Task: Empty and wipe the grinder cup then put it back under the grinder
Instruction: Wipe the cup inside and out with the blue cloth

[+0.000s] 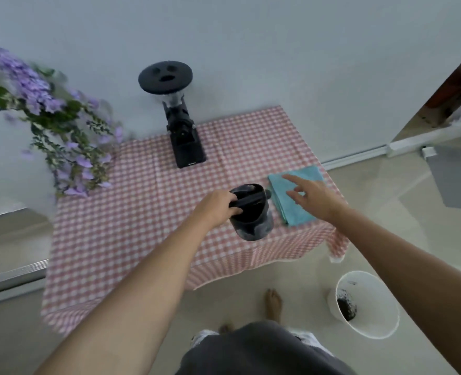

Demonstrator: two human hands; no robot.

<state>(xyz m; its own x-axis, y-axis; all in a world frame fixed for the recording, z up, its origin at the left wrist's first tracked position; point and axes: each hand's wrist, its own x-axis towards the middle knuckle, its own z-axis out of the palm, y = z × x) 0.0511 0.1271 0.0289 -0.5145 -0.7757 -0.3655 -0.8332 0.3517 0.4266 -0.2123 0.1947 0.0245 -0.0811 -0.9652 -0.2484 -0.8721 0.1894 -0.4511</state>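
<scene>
Checked tablecloth (pixel 131 234): L grip (pixel 218 209) holds grinder cup (pixel 251 212); R grip (pixel 314 197) wide over blue cloth (pixel 294 196).

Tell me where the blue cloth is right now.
In the head view the blue cloth lies folded on the checked tablecloth near the table's right front corner, just right of the grinder cup, with the right hand open above it.

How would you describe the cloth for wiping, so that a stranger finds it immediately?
Start at the table with the pink checked tablecloth. Go to its near right corner, where the right hand hovers. The folded cloth lies flat there, the only turquoise thing, beside the dark grinder cup.
</scene>
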